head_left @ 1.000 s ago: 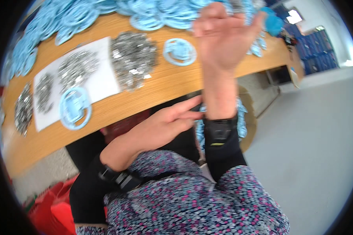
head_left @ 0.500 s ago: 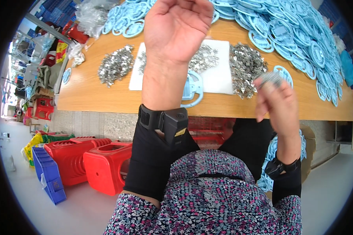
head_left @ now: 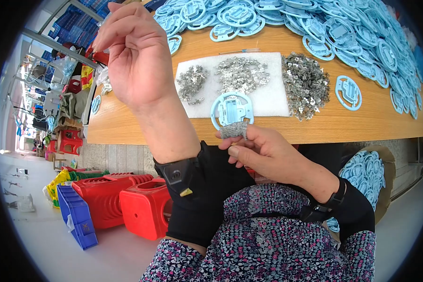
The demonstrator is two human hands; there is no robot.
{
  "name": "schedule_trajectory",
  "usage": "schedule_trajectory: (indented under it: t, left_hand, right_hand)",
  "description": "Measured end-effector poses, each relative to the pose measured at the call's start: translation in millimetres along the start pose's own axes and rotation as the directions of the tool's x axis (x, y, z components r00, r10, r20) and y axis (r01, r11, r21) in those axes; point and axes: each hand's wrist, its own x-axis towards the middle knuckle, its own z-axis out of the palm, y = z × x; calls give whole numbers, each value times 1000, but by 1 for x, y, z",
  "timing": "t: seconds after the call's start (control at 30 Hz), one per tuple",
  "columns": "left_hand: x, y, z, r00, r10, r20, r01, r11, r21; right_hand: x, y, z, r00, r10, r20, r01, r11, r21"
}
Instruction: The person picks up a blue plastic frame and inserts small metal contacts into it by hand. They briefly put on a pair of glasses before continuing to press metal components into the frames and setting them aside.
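Observation:
My left hand point(head_left: 138, 63) is raised at the upper left, palm showing, fingers loosely bent and apart. Nothing shows in it. At the table's near edge, my right hand point(head_left: 270, 152) is closed, with a small grey textured piece point(head_left: 233, 130) at its fingertips; whether it is pinched or wrapped round a finger I cannot tell. Just beyond it lies a light-blue oval plastic frame point(head_left: 231, 108), its near rim hidden by that piece. The frame overlaps a white mat point(head_left: 268, 101) bearing two piles of small silvery metal pieces point(head_left: 242, 75).
A darker metal pile point(head_left: 306, 87) lies right of the mat, near a single blue frame point(head_left: 348, 92). A large heap of blue frames point(head_left: 357, 42) fills the far right. Red stools point(head_left: 143, 211) and a blue bin point(head_left: 77, 216) stand lower left; a carton point(head_left: 385, 174) of frames sits lower right.
My left hand has swung left, uncovering the mat. My right hand has come left from beside the darker pile to the blue frame, still with the grey piece at its fingertips.

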Motion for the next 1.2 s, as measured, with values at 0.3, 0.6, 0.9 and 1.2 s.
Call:
schedule_trajectory:
  t: [0.3, 0.6, 0.9, 1.2]
  left_hand:
    - [-34, -17, 41, 964, -146, 222, 153, 988, -14]
    - [-40, -16, 50, 953, -168, 252, 164, 986, 35]
    - [-36, -7, 43, 958, -172, 232, 174, 985, 12]
    - [-31, 7, 37, 962, -153, 225, 131, 985, 112]
  right_hand:
    - [3, -4, 18, 973, 31, 231, -57, 993, 106]
    - [3, -8, 28, 949, 24, 314, -139, 927, 348]
    - [-9, -21, 29, 915, -385, 122, 404, 870, -282]
    - [-19, -26, 30, 819, -546, 178, 565, 712, -416]
